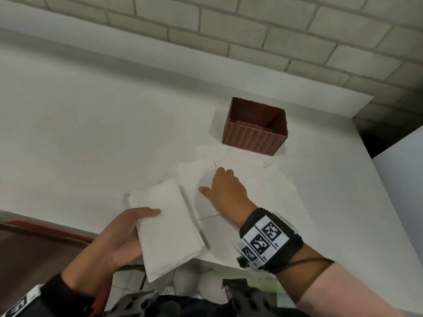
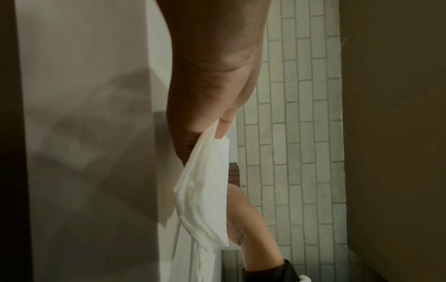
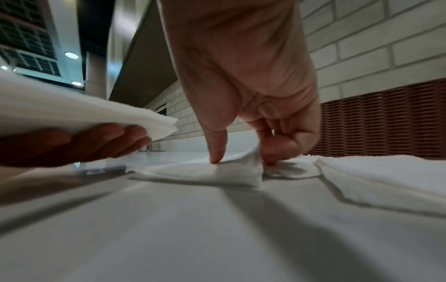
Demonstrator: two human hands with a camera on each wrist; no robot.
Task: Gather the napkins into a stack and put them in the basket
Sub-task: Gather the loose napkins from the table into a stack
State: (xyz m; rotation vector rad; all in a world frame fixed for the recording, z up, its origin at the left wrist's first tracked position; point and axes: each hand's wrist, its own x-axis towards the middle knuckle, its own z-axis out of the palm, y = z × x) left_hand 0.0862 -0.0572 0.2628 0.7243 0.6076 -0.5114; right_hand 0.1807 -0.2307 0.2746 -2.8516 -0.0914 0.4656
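Observation:
My left hand point(image 1: 128, 234) holds a stack of white napkins point(image 1: 167, 227) above the table's front edge, thumb on top and fingers underneath; the same stack point(image 2: 205, 194) hangs from that hand point(image 2: 217, 122) in the left wrist view. My right hand point(image 1: 225, 188) is down on a loose napkin point(image 1: 196, 177) lying on the table. In the right wrist view its thumb and fingers point(image 3: 241, 158) pinch up a fold of that napkin point(image 3: 231, 169). More loose napkins point(image 1: 272, 186) lie spread in front of the empty brown woven basket point(image 1: 255, 131).
The white table point(image 1: 91, 133) runs along a brick wall point(image 1: 251, 30) and ends just right of the basket. A dark red chair back point(image 1: 34, 239) stands below the table's front edge at the left.

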